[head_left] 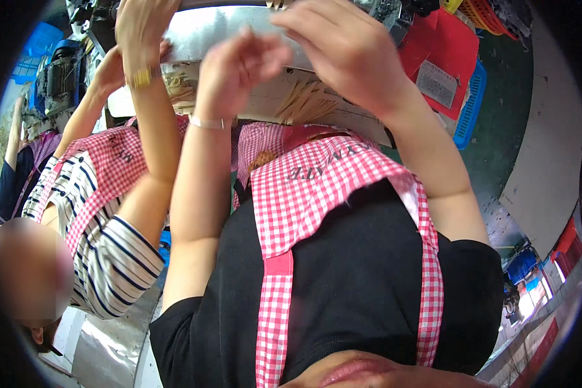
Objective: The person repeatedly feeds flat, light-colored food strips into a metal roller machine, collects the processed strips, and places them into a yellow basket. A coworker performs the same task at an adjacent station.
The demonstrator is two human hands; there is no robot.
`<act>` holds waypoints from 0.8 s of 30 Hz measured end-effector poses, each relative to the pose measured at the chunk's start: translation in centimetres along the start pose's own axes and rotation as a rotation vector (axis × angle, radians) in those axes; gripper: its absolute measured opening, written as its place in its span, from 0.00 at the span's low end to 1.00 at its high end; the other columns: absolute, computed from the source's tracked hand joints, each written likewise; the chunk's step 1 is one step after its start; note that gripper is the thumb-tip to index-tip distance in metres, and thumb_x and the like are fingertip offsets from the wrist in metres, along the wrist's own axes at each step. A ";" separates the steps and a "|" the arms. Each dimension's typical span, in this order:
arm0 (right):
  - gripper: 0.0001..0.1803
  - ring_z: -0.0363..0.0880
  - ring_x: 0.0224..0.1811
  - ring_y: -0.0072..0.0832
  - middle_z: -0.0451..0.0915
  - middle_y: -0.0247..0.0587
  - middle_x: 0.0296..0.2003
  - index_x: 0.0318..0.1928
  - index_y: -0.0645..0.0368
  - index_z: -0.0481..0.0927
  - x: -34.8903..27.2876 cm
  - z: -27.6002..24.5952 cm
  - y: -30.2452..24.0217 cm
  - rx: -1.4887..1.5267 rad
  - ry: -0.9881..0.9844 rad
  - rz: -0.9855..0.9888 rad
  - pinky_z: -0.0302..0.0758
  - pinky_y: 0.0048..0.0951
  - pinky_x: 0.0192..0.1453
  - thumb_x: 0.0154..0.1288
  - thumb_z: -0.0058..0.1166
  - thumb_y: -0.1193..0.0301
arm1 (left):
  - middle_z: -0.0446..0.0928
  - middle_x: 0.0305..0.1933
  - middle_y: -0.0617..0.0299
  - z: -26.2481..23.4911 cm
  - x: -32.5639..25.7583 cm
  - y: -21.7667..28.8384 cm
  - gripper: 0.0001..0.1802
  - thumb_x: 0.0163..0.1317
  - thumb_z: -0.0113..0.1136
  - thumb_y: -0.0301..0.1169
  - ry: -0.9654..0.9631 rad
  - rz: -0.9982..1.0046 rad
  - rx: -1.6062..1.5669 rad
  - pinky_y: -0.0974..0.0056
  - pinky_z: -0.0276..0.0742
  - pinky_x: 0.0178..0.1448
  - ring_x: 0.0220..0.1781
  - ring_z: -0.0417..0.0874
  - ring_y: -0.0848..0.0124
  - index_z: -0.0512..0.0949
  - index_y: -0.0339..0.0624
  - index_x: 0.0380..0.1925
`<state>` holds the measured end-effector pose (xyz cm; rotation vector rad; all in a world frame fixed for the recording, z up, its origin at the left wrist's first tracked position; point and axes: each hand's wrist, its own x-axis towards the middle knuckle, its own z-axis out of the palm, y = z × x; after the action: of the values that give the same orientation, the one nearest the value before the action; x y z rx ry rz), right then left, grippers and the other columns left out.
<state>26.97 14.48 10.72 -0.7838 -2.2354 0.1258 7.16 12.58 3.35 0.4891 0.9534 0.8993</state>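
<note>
- Silvery metal sheet (207, 32): lies at the top of the head view, beyond the person's chest, with both hands in front of it.
- Left hand (242, 58): raised against the sheet's near edge, fingers curled tight together; whether they pinch anything cannot be told. A thin bracelet (207, 123) circles the wrist.
- Right hand (343, 45): just beside the left, back toward the camera, fingers bent down over the sheet. The fingertips are hidden, so the grip cannot be told.
- Pale wooden sticks (310, 100): a loose heap on the bench below the sheet, between the two forearms.
- Pink checked apron (317, 187): worn over a black shirt (362, 271), filling the lower middle.
- Co-worker's hand (139, 26): at the left, with a gold watch (142, 77), touching the sheet's left end; a striped shirt (110, 252) lies below it.
- Red board (446, 39) and blue basket (472, 103): at the upper right, well apart from the hands.
</note>
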 end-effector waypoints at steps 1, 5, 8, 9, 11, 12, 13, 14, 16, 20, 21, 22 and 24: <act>0.12 0.83 0.41 0.35 0.83 0.39 0.37 0.42 0.56 0.83 -1.4 -1.3 0.1 0.012 0.019 0.043 0.80 0.33 0.42 0.54 0.62 0.78 | 0.85 0.40 0.52 0.3 -1.6 -1.2 0.18 0.72 0.53 0.38 -0.003 -0.091 0.164 0.59 0.86 0.45 0.39 0.88 0.63 0.81 0.31 0.42; 0.11 0.83 0.38 0.37 0.81 0.40 0.34 0.40 0.58 0.83 -6.2 -2.8 -0.9 0.155 -0.016 0.201 0.80 0.34 0.42 0.55 0.65 0.78 | 0.85 0.34 0.53 -4.7 -0.5 -14.5 0.13 0.62 0.65 0.39 0.154 0.106 1.069 0.56 0.83 0.40 0.34 0.87 0.54 0.84 0.41 0.38; 0.08 0.83 0.37 0.39 0.82 0.41 0.33 0.40 0.58 0.82 -8.5 -1.7 -0.7 0.227 -0.110 0.310 0.80 0.35 0.42 0.59 0.64 0.77 | 0.84 0.35 0.52 -5.5 2.1 -19.6 0.13 0.58 0.67 0.38 0.247 0.475 1.310 0.50 0.81 0.43 0.37 0.85 0.48 0.82 0.45 0.39; 0.08 0.83 0.38 0.39 0.82 0.41 0.33 0.40 0.59 0.82 -8.7 -1.5 -0.9 0.241 -0.125 0.317 0.80 0.35 0.42 0.58 0.63 0.77 | 0.84 0.36 0.52 -5.6 2.7 -20.5 0.13 0.57 0.67 0.38 0.258 0.584 1.337 0.49 0.80 0.44 0.38 0.84 0.46 0.81 0.45 0.38; 0.08 0.83 0.38 0.39 0.82 0.42 0.34 0.40 0.59 0.82 -9.1 -1.2 -0.7 0.245 -0.115 0.326 0.81 0.35 0.42 0.59 0.63 0.77 | 0.83 0.36 0.50 -6.5 3.4 -20.6 0.13 0.59 0.66 0.38 0.179 0.522 1.369 0.48 0.80 0.46 0.40 0.84 0.47 0.79 0.44 0.38; 0.08 0.84 0.38 0.38 0.82 0.42 0.34 0.40 0.60 0.83 -9.3 -1.0 -0.8 0.246 -0.108 0.329 0.81 0.34 0.42 0.59 0.63 0.77 | 0.83 0.36 0.50 -6.7 3.5 -20.4 0.13 0.59 0.66 0.38 0.139 0.494 1.385 0.48 0.79 0.46 0.41 0.84 0.47 0.78 0.43 0.38; 0.09 0.84 0.38 0.38 0.82 0.43 0.34 0.41 0.60 0.83 -9.7 -1.1 -0.9 0.258 -0.124 0.353 0.81 0.33 0.42 0.58 0.63 0.79 | 0.83 0.36 0.49 -6.6 3.2 -20.4 0.12 0.60 0.65 0.38 0.158 0.410 1.333 0.48 0.79 0.46 0.41 0.84 0.47 0.78 0.43 0.38; 0.10 0.84 0.38 0.37 0.83 0.44 0.35 0.42 0.61 0.83 -10.0 -1.3 -0.9 0.273 -0.136 0.374 0.81 0.32 0.42 0.58 0.63 0.81 | 0.83 0.36 0.48 -6.4 2.7 -20.2 0.12 0.61 0.64 0.37 0.181 0.329 1.284 0.48 0.79 0.45 0.40 0.84 0.47 0.78 0.42 0.38; 0.11 0.84 0.39 0.39 0.83 0.45 0.36 0.43 0.61 0.83 -10.4 -1.3 -1.0 0.316 -0.161 0.418 0.81 0.33 0.43 0.58 0.63 0.81 | 0.83 0.36 0.47 -6.3 2.2 -19.7 0.11 0.61 0.63 0.36 0.209 0.278 1.223 0.48 0.79 0.45 0.40 0.84 0.46 0.77 0.41 0.38; 0.13 0.83 0.42 0.45 0.83 0.48 0.41 0.48 0.62 0.81 -12.3 1.3 -1.4 0.397 -0.356 0.455 0.81 0.38 0.46 0.63 0.61 0.76 | 0.82 0.36 0.45 -7.5 1.0 -19.4 0.12 0.63 0.61 0.32 0.234 0.363 1.153 0.51 0.80 0.43 0.39 0.85 0.47 0.76 0.37 0.42; 0.14 0.83 0.44 0.46 0.83 0.49 0.44 0.50 0.62 0.81 -13.5 3.1 -1.5 0.407 -0.440 0.447 0.81 0.39 0.47 0.64 0.60 0.75 | 0.83 0.35 0.45 -7.8 0.7 -19.4 0.12 0.64 0.60 0.31 0.241 0.379 1.128 0.52 0.81 0.42 0.38 0.85 0.48 0.75 0.36 0.44; 0.19 0.82 0.47 0.50 0.79 0.52 0.51 0.56 0.63 0.77 -15.6 5.8 -1.3 0.345 -0.615 0.493 0.81 0.41 0.50 0.65 0.57 0.74 | 0.83 0.36 0.46 -8.3 0.5 -19.7 0.12 0.65 0.58 0.29 0.237 0.374 1.010 0.53 0.81 0.42 0.38 0.86 0.51 0.75 0.35 0.45; 0.23 0.81 0.49 0.51 0.76 0.54 0.54 0.59 0.66 0.74 -16.4 9.8 -0.7 0.106 -0.907 0.494 0.81 0.41 0.51 0.63 0.56 0.75 | 0.83 0.36 0.48 -9.8 0.8 -20.6 0.12 0.67 0.55 0.27 0.221 0.359 0.770 0.56 0.81 0.40 0.37 0.87 0.56 0.74 0.33 0.48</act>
<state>28.58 5.94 -6.26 -1.4008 -2.7444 1.0002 7.99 1.61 -16.67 1.2654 1.4431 0.8945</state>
